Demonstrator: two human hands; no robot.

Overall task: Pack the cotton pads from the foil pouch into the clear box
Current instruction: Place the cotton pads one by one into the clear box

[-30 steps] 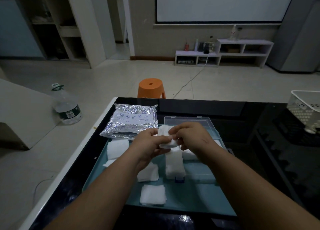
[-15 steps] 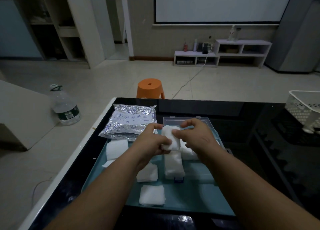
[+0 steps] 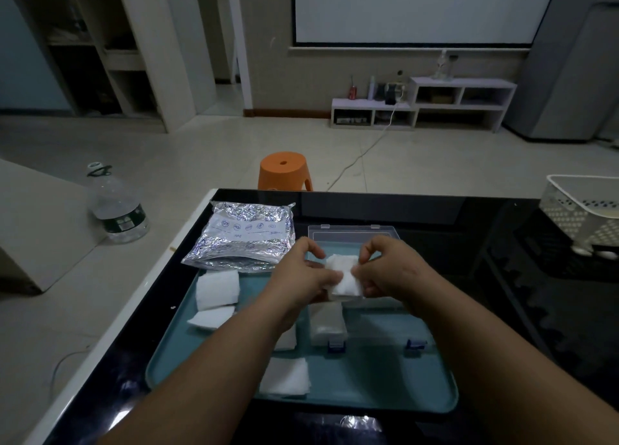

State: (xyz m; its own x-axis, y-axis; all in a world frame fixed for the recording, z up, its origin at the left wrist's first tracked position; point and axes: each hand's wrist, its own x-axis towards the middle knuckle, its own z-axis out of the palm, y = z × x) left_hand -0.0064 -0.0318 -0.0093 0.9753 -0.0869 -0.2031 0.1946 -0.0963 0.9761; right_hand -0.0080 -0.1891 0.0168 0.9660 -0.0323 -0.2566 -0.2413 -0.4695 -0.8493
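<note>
A white cotton pad (image 3: 345,275) is pinched between my left hand (image 3: 298,277) and my right hand (image 3: 390,270), held over the clear box (image 3: 351,235). The box lies open on a teal tray (image 3: 378,374), its lid tipped back, with white pads stacked in its left compartment (image 3: 326,322). The silver foil pouch (image 3: 244,237) lies flat at the tray's far left corner. Loose pads rest on the tray: one at the left (image 3: 217,289), another below it (image 3: 211,318), one near the front (image 3: 286,376).
The tray sits on a black glossy table (image 3: 502,277) with a white left edge. A white perforated basket (image 3: 582,210) stands at the far right. On the floor beyond are an orange stool (image 3: 284,173) and a large water bottle (image 3: 115,205).
Both hands have lowered and moved the pad slightly right, over the box. The pad now looks flatter between the fingers than one second ago.
</note>
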